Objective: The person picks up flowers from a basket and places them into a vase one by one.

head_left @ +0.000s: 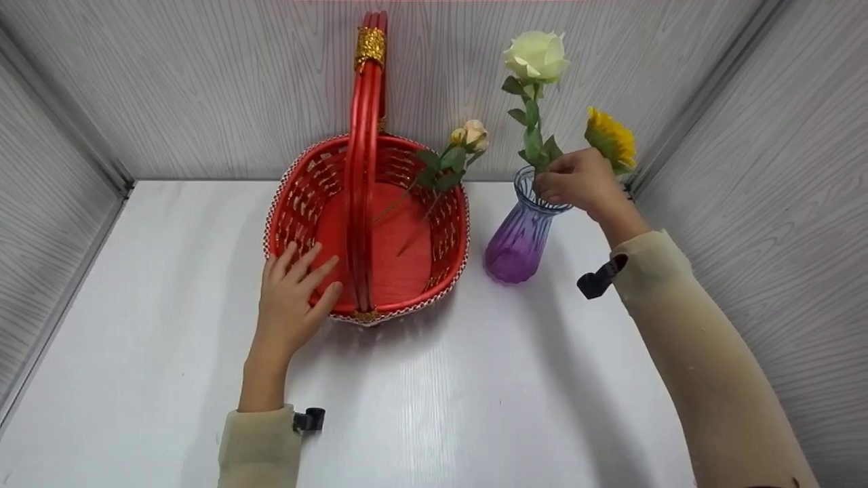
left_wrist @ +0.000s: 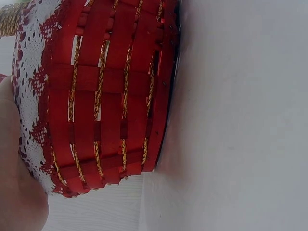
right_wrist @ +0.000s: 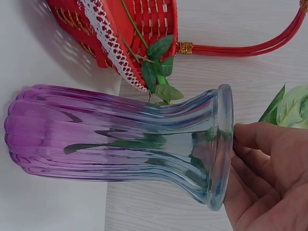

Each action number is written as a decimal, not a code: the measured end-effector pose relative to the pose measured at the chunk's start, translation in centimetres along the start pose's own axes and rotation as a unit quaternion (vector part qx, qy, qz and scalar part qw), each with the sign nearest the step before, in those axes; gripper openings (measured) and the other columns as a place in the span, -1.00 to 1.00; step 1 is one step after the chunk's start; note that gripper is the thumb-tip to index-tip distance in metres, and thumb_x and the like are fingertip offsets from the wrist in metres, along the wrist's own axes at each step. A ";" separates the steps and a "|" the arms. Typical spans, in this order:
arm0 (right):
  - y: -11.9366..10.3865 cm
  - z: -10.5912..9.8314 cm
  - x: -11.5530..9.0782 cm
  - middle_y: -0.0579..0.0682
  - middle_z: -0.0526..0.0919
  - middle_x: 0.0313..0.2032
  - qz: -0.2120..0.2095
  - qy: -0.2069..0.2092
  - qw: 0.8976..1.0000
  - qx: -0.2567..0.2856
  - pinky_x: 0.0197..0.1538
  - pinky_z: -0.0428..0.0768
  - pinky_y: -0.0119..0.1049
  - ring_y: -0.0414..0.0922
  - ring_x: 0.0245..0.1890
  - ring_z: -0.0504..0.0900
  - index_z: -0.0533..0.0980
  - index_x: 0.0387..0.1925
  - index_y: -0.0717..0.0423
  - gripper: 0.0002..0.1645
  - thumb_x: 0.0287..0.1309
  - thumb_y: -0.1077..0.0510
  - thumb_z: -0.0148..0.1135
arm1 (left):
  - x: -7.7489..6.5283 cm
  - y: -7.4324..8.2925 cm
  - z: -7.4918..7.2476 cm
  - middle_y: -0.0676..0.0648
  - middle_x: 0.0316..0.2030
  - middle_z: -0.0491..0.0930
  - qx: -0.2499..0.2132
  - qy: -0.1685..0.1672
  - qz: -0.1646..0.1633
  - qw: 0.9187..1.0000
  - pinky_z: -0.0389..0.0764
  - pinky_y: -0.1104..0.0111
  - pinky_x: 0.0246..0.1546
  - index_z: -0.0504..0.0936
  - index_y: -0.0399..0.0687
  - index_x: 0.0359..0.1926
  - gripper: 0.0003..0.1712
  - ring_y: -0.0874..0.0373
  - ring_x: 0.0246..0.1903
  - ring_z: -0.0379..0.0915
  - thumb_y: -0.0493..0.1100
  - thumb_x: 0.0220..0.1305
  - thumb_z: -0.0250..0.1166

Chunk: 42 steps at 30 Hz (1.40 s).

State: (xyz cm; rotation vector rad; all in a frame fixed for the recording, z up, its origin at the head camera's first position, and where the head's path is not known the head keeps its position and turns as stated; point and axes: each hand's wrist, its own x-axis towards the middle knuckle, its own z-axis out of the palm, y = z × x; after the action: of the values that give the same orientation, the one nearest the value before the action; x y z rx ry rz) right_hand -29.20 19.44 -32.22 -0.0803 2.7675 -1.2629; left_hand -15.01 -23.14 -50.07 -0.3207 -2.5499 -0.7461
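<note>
In the head view my right hand (head_left: 582, 181) pinches the stem of a white rose (head_left: 537, 57) right at the mouth of a glass vase (head_left: 519, 244), which fades from blue to purple. Green stem parts show through the glass in the right wrist view. A yellow sunflower (head_left: 612, 140) stands just behind that hand, its stem hidden. My left hand (head_left: 290, 301) rests with spread fingers on the near left rim of a red woven basket (head_left: 449, 288). A small pale rose (head_left: 475, 135) leans on the basket's far right rim, with its stems inside.
The basket's tall red handle (head_left: 363, 169) arches over its middle, bound with gold at the top. Lace trim (left_wrist: 34, 86) runs round the rim. Grey wood-grain panels (head_left: 224, 88) wall in the white table (head_left: 407, 420) at the back and sides.
</note>
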 end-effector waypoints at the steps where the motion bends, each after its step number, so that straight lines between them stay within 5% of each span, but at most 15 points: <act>1: -0.1 0.0 0.0 0.00 0.73 -0.41 0.005 -0.002 1.000 -0.009 -0.35 0.69 -0.42 -0.21 -0.47 0.68 0.69 -0.16 0.27 -0.72 0.21 0.13 0.36 | 0.0 -0.1 0.0 -0.12 0.37 0.42 0.000 0.000 0.001 1.000 -0.13 -0.22 0.46 0.62 0.09 0.24 -0.47 -0.23 0.46 0.07 0.16 0.34 0.18; 11: -0.5 -0.8 -0.5 -0.01 0.73 -0.41 0.024 0.015 0.999 -0.020 -0.32 0.70 -0.39 -0.19 -0.46 0.67 0.70 -0.18 0.25 -0.76 0.20 0.16 0.33 | 0.0 -0.2 0.2 -0.14 0.36 0.43 -0.003 0.004 0.009 1.000 -0.11 -0.22 0.46 0.62 0.11 0.25 -0.48 -0.26 0.45 0.08 0.14 0.35 0.18; 22: -0.2 -0.6 -2.5 0.07 0.74 -0.31 -0.019 0.056 0.992 0.110 -0.23 0.73 -0.35 -0.08 -0.35 0.73 0.67 -0.16 0.30 -0.71 0.19 0.15 0.36 | 0.2 -0.2 0.2 -0.14 0.36 0.44 -0.001 0.007 0.011 1.000 -0.10 -0.23 0.45 0.63 0.11 0.24 -0.48 -0.25 0.45 0.09 0.15 0.35 0.17; 29: -1.1 1.6 -3.3 0.09 0.72 -0.35 -0.061 0.079 0.971 0.218 -0.21 0.73 -0.31 -0.06 -0.36 0.73 0.65 -0.19 0.37 -0.72 0.19 0.19 0.39 | 0.1 -0.1 0.2 -0.13 0.36 0.43 0.001 0.009 0.010 1.000 -0.10 -0.22 0.46 0.63 0.10 0.23 -0.49 -0.24 0.45 0.09 0.14 0.35 0.16; 37: -2.1 5.4 -3.6 0.13 0.73 -0.38 -0.084 0.045 0.947 0.305 -0.22 0.74 -0.26 -0.06 -0.40 0.74 0.65 -0.28 0.35 -0.79 0.15 0.23 0.42 | 0.0 -0.2 0.2 -0.14 0.36 0.44 -0.001 0.010 0.013 1.000 -0.12 -0.22 0.46 0.64 0.07 0.22 -0.49 -0.25 0.45 0.09 0.13 0.35 0.17; 42: -2.3 8.0 -3.5 0.13 0.73 -0.37 -0.087 0.025 0.943 0.320 -0.19 0.74 -0.23 -0.05 -0.38 0.75 0.64 -0.26 0.36 -0.80 0.17 0.25 0.39 | 0.0 -0.1 0.2 -0.13 0.36 0.44 -0.002 0.009 0.010 1.000 -0.12 -0.22 0.46 0.63 0.09 0.23 -0.49 -0.24 0.45 0.10 0.14 0.34 0.18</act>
State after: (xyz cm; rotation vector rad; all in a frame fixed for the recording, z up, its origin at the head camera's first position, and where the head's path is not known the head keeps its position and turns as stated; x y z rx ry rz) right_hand -24.78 12.26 -35.50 -0.2466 2.2757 -2.1624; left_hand -15.14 -23.12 -50.27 -0.3401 -2.5252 -0.7434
